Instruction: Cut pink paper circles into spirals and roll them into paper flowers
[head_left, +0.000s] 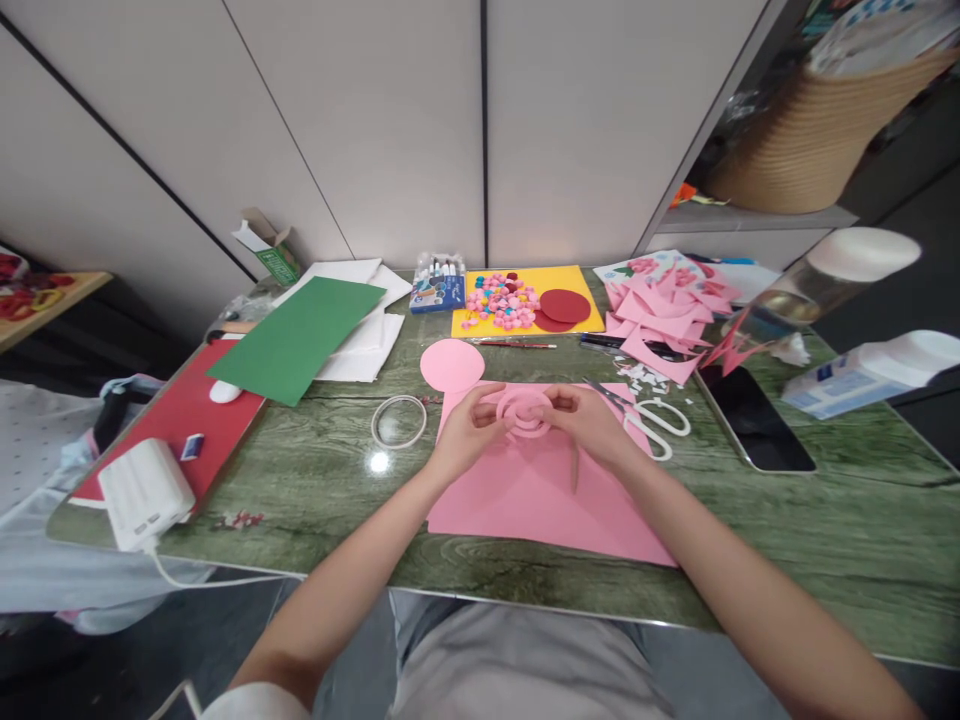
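Above a pink sheet (536, 500) on the table, both my hands hold a coiled pink paper spiral (523, 412). My left hand (474, 428) has its fingers closed on the spiral's left side, and my right hand (581, 418) grips its right side. A pink paper circle (452, 366) lies just beyond the sheet's upper left corner. White-handled scissors (651, 425) rest at the right edge of the sheet, their blades pointing toward the back. Left of the sheet lies a white tape roll (398, 422).
Behind are a yellow sheet (589, 290) with small colourful pieces and red circles, and a blue marker pack (438, 290). Pink scraps (664, 305), a phone (754, 415) and bottles stand or lie right. Green paper (300, 335) and a white power bank (146, 493) are left.
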